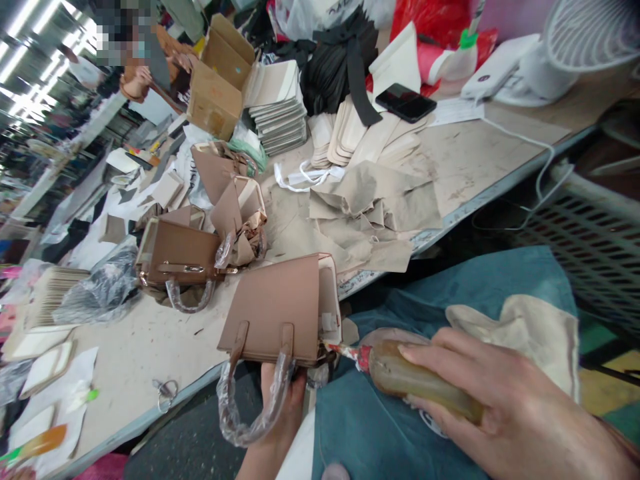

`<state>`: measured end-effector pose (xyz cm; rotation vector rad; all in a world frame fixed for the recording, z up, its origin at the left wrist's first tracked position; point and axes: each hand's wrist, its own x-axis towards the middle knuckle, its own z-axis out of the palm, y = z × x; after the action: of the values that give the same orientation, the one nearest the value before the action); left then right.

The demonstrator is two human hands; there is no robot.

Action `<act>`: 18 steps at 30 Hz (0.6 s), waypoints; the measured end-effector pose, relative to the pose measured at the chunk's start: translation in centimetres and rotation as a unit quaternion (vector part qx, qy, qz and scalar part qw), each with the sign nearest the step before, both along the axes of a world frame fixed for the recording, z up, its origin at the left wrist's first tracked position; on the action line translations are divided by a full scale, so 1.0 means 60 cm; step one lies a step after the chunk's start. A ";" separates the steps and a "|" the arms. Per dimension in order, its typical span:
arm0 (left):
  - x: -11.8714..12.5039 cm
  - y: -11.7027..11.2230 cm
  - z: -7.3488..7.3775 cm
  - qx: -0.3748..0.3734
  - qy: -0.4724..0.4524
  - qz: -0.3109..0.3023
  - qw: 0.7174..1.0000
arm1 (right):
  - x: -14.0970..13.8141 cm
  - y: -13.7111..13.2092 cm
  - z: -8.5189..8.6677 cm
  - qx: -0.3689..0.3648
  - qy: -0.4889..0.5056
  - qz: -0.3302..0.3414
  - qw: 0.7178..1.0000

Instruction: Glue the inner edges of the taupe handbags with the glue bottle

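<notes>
My left hand (299, 393) supports a pinkish-brown handbag (280, 300) from below, at the table's edge; the bag's flap partly hides the fingers. Clear plastic film wraps the bag's looped handle (225, 407), which hangs down over my wrist. In my right hand (480, 380) is a squeeze bottle (415, 377) of yellowish glue-like liquid, tilted sideways. Its red, crusted nozzle points left and meets, or nearly meets, the bag's side edge. A pale lining shows inside the bag's open side.
More brown handbags (183, 250) stand on the table (200, 333). Crumpled brown paper (375, 200), a phone (405, 102), stacked pale panels (280, 110), a cardboard box (215, 87) and a fan (545, 60) lie beyond. A teal apron (380, 433) covers my lap. Another person's hand (140, 77) appears far back.
</notes>
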<state>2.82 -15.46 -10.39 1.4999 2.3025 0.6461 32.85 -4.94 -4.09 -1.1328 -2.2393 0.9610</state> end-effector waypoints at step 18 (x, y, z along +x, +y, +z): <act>0.008 0.028 0.021 0.015 -0.046 -0.019 0.999 | -0.004 0.004 -0.005 0.021 -0.027 -0.004 0.999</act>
<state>3.29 -13.79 -9.12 1.4915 2.2005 0.7279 32.61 -4.69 -4.39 -1.1623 -2.2844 0.8869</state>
